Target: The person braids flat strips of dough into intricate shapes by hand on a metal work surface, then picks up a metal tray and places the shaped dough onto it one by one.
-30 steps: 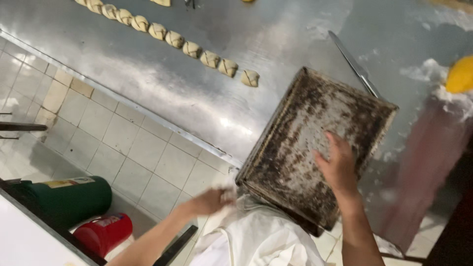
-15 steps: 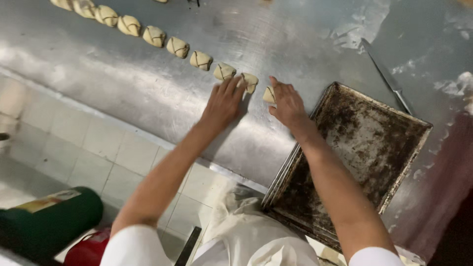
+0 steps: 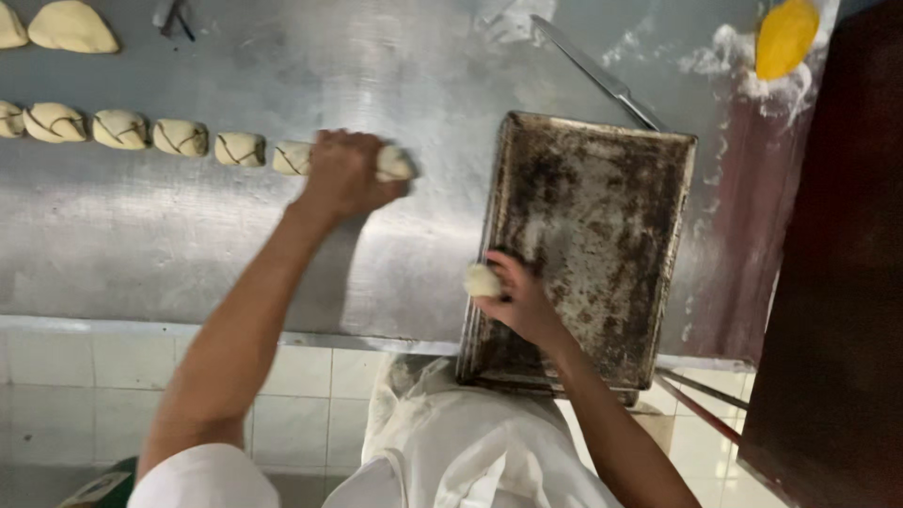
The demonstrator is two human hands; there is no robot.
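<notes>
Steel table (image 3: 169, 235) w/ flour, tiled floor (image 3: 301, 414), dark tray (image 3: 602, 216)

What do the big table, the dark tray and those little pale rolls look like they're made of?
The table looks like bare steel: grey, with blurred sheen and flour smears. The tray seems metal too, its rectangular face mottled brown-black, probably baked-on residue. The rolls look like raw dough: pale, matt, soft-edged, with dark scored lines.
</notes>
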